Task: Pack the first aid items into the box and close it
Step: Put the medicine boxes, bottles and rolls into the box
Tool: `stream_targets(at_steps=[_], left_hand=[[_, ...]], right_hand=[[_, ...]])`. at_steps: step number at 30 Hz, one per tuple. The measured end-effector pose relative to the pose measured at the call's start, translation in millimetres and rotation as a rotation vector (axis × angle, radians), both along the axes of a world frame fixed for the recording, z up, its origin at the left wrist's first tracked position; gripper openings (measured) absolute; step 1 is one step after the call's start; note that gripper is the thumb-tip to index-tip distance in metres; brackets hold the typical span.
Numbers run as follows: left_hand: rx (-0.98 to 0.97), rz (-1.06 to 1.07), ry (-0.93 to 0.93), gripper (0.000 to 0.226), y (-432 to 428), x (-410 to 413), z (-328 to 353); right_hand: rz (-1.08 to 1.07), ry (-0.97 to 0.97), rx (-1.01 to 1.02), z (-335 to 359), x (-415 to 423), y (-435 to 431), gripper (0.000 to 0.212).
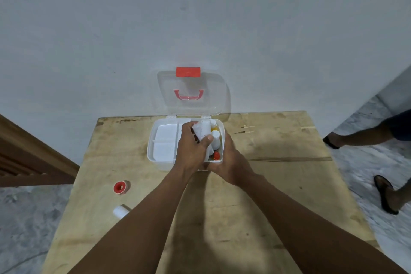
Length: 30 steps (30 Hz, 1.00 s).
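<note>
A white plastic box (155,153) sits at the far edge of a bare plywood table (278,184), against a pale wall (89,29). Its clear lid (191,104) stands open and upright against the wall, with a red latch (188,72) at the top edge and a red handle (189,95) below it. No brand, label or writing can be read anywhere on the box or its contents; everything is too small or blurred.

The left hand (192,151) is over the box, its fingers and thumb wrapped around a white roll (201,130) that it holds above the right side of the box. The right hand (229,162) grips the near right corner of the box, fingers curled round the outer wall. The left side of the box holds a white tray (165,140) split into two shallow compartments. In the right compartment, just beside the roll, stand a white bottle (215,139), something yellow (214,128) behind it, and a small item with a red cap (216,156) nearest the front.

Still out on the table, well to the left of the box, lie a red-sided roll of tape (120,187) and, nearer the camera, a second white roll (120,211), partly hidden by the left forearm.

At the right edge, another person's legs (364,138) and dark sandals stand on a grey mottled floor (367,162). A brown wooden frame (29,158) shows at the left.
</note>
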<state>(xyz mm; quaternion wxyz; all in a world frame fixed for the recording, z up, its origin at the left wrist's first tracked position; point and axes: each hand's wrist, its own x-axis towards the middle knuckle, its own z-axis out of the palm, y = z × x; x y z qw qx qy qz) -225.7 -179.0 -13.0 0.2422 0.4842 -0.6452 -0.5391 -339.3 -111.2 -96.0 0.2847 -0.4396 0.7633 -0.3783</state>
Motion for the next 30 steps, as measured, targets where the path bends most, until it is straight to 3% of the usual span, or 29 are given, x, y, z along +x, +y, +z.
stream_targets(at_steps=[7, 12, 15, 23, 30], left_hand=[[-0.108, 0.001, -0.067, 0.069, -2.7, -1.2, -8.2], [-0.262, 0.001, -0.197, 0.055, -7.6, -4.4, -4.1], [-0.250, -0.023, -0.216, 0.053, -12.2, -4.2, -2.2], [-0.321, -0.169, -0.233, 0.070, -11.9, -2.4, -3.8], [-0.422, -0.348, -0.382, 0.050, -19.2, 3.5, -2.0]], right_hand=[[0.004, 0.032, -0.018, -4.8, -0.6, -0.9, 0.138], [-0.004, 0.000, -0.014, -10.0, -2.5, -2.5, 0.133], [-0.003, -0.003, 0.002, -9.8, -2.1, -2.9, 0.135], [0.003, -0.002, -0.026, -8.0, -2.3, -2.9, 0.133], [0.029, 0.001, -0.047, -5.3, -2.2, -1.2, 0.135]])
